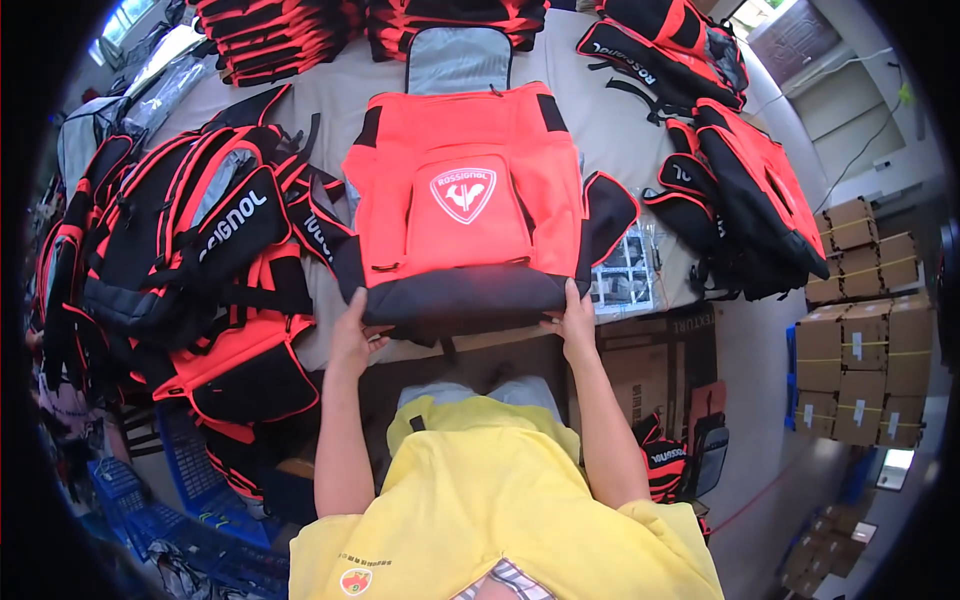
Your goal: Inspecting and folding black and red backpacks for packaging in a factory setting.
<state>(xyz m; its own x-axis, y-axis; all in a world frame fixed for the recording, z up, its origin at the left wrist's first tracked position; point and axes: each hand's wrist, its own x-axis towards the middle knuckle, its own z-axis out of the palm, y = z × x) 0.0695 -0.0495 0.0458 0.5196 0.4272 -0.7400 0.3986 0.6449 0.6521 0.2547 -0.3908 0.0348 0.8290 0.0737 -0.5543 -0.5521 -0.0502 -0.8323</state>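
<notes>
A red backpack (465, 205) with a black base and a white shield emblem lies flat on the grey table (610, 125), its grey-lined top flap open at the far end. My left hand (352, 335) grips the bag's black bottom edge at the left corner. My right hand (574, 322) grips the same edge at the right corner. Both hands sit at the table's near edge, with my yellow shirt below them.
Heaps of matching red and black backpacks lie to the left (195, 250), to the right (745, 200) and along the far edge (280, 35). A clear bag of small parts (625, 275) lies beside the backpack. Stacked cardboard boxes (865, 330) stand at right; blue crates (190, 470) lower left.
</notes>
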